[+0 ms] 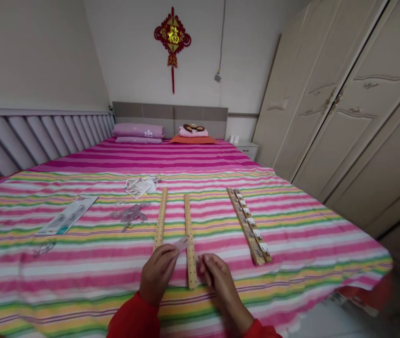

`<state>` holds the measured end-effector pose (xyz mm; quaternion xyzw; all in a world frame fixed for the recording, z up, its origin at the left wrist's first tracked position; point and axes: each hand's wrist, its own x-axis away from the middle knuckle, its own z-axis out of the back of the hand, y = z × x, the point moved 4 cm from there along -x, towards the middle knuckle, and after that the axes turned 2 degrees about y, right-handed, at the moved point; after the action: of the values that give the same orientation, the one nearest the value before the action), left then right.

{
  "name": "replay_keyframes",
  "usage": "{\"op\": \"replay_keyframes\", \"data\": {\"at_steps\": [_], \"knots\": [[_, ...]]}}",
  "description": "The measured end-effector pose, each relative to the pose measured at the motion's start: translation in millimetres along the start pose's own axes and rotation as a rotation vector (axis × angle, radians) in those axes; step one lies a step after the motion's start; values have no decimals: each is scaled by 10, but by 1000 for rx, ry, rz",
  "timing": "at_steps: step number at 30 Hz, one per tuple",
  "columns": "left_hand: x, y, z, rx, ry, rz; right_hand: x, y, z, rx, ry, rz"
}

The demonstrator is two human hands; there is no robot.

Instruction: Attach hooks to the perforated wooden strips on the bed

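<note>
My left hand [158, 271] pinches a small, pale translucent piece [181, 243], which looks like a plastic bag. Its tip reaches over a narrow wooden strip [191, 263] dotted with small holes, lying lengthwise before me. To the right of that strip, my right hand [220, 277] is closed with thumb and fingers together; anything between them is too small to make out. Another holed wooden strip [161, 218] lies to the left, its near end behind my left hand. Farther right, two strips lie side by side, one carrying a row of white pieces [251, 220].
Everything lies on a striped bed cover [97, 281]. On the left are a flat clear package [69, 215], thin wire-like rings [45, 247] and crumpled clear plastic [132, 214]. White cards [143, 185] are piled farther back. A wardrobe [326, 108] stands along the right.
</note>
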<state>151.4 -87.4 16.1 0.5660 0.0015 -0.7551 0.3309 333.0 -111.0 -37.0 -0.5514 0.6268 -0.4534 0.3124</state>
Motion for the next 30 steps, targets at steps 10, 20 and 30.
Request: {"op": "replay_keyframes", "data": {"at_steps": [10,20,30], "knots": [[-114,198,-50,297,-325,1,-192,-105,-26,46,-105,-113],[-94,52,-212,496,-437,355,-20,-83,36,-21,-196,-336],[230,-129,-433,639,-271,1115,-21,111,49,-156,48,-256]]}}
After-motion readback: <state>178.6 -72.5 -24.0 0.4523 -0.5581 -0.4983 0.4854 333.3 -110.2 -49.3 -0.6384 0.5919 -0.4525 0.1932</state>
